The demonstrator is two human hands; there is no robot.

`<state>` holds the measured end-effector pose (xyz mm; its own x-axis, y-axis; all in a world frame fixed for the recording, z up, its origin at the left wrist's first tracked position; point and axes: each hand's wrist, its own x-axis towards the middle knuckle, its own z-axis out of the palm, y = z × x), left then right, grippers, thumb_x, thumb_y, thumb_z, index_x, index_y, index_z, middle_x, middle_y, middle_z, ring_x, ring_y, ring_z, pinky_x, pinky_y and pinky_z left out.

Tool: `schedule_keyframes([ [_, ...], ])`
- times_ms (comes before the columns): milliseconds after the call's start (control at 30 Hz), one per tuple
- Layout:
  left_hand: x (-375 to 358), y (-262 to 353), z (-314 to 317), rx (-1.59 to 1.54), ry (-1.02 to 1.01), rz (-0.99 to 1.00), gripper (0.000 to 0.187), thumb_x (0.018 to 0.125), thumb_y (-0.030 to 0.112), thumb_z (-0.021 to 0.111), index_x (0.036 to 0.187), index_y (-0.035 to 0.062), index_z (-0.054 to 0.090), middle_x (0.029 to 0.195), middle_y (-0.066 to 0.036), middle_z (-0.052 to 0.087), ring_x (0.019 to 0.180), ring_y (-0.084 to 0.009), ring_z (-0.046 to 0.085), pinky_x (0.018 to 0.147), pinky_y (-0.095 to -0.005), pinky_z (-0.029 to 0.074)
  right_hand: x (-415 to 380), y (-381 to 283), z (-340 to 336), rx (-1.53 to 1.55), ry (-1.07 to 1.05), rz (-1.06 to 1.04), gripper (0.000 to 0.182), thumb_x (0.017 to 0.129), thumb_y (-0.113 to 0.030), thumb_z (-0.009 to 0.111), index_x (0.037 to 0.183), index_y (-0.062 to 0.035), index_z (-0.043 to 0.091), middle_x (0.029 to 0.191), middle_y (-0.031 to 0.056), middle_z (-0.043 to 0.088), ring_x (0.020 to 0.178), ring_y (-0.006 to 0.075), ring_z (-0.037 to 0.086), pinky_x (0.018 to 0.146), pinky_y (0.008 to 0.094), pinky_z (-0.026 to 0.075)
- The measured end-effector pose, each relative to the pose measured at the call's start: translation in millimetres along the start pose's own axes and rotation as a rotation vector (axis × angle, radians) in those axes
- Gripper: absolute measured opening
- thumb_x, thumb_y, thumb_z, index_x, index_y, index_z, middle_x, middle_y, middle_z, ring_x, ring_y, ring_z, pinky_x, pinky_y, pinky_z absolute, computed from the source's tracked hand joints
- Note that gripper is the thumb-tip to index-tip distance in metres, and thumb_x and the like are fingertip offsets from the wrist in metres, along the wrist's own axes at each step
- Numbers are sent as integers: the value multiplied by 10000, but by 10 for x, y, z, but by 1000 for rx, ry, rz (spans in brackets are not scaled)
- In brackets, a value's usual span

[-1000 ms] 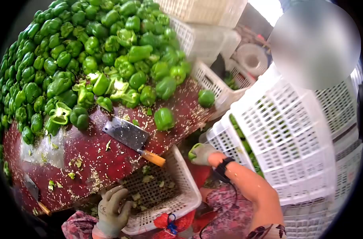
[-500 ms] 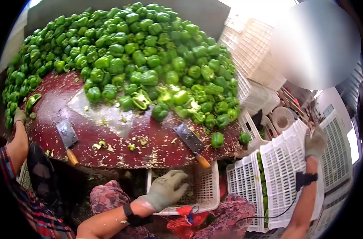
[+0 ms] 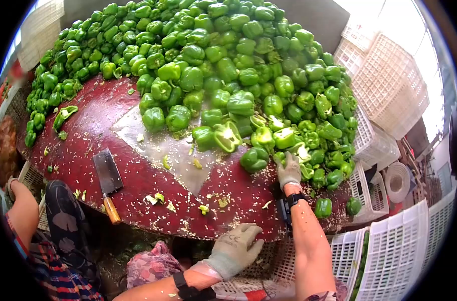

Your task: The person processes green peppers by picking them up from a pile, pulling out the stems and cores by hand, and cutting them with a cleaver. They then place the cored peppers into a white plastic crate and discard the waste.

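My left hand (image 3: 236, 249), in a pale work glove, hovers by the table's front edge above a white crate (image 3: 238, 287). Its fingers are stretched out, the thumb is apart, and it holds nothing. My right hand (image 3: 289, 173), also gloved, reaches into the front of the green pepper pile (image 3: 198, 60). Its fingers are extended against cut pepper pieces; no firm grip shows. Near it lie a halved green pepper (image 3: 227, 136) and a whole green pepper (image 3: 254, 159). A cleaver (image 3: 108, 175) with a wooden handle lies at the left; a second cleaver is not clearly visible near my right wrist.
Seeds and scraps litter the red table (image 3: 138, 200). Another person's arm (image 3: 25, 205) and plaid sleeve are at the lower left. White crates (image 3: 396, 251) stand at the right, with more stacked crates (image 3: 389, 80) behind. A roll (image 3: 398, 181) lies beside them.
My right hand has moved from the crates at the right to the pepper pile. My left hand remains near the table's edge. The view has shifted, and my right forearm now crosses the table edge.
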<state>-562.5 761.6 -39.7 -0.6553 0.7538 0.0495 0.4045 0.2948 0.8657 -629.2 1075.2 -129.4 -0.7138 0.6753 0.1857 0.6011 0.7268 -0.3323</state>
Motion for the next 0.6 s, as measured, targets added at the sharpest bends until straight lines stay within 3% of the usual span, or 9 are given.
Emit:
schedule_keyframes([
  [100,173,-23,82,-27,16,20,288,897,236,650,1150,103,621,1135,-116,630,829,-268,672,761,-384,543,-11,150,2,116,-15,-16,514,883,-307,648,1291,-10,549,1253,229,576,1146,386,557,969,430,454],
  [200,396,39,60,88,116,163,359,877,156,640,1226,87,595,1196,-147,618,888,-304,665,781,-396,543,-429,-70,-550,733,-230,226,594,843,-332,706,1299,21,563,1162,186,663,1055,234,627,923,339,483],
  [233,467,38,77,130,180,233,378,870,134,636,1241,80,588,1209,-153,615,901,-312,663,787,-399,543,-535,176,-466,772,-338,253,619,837,-327,718,1314,30,551,1146,154,667,1003,193,630,881,301,498],
  [267,523,43,97,178,159,268,455,829,80,638,1278,64,564,1251,-168,597,921,-330,655,798,-407,539,-803,-131,-894,733,-399,261,619,838,-315,719,1317,36,546,1138,148,669,982,185,633,851,279,506],
  [367,609,50,207,315,94,355,522,774,70,677,1279,61,545,1243,-150,592,893,-319,658,763,-404,543,-1310,-242,-1255,1077,-504,256,472,904,-165,627,1312,54,534,1151,110,649,999,166,619,845,300,522],
  [400,611,58,243,283,84,371,519,770,83,693,1268,65,549,1225,-147,596,891,-321,658,756,-404,545,-1414,-85,-1167,796,-296,-188,425,926,-178,595,1278,56,550,1156,100,647,1001,163,620,858,304,517],
  [467,598,90,293,218,69,404,514,761,109,726,1245,73,556,1190,-141,604,886,-325,657,741,-406,550,-1620,-240,-1280,1130,-369,172,350,985,-241,495,1179,35,589,1144,86,643,1014,166,621,907,316,498],
  [567,547,157,343,43,51,443,530,742,154,779,1221,93,560,1158,-140,604,889,-342,656,732,-403,559,-1768,-265,-1174,1568,-356,455,374,997,-296,449,1152,13,593,1119,86,638,1024,173,613,928,303,482],
  [600,491,130,417,-35,7,346,527,753,162,789,1224,111,560,1139,-126,605,917,-321,656,787,-374,554,-1798,-302,-1184,1739,-387,450,303,965,-196,485,1179,-8,588,1095,87,635,1012,165,607,903,294,489],
])
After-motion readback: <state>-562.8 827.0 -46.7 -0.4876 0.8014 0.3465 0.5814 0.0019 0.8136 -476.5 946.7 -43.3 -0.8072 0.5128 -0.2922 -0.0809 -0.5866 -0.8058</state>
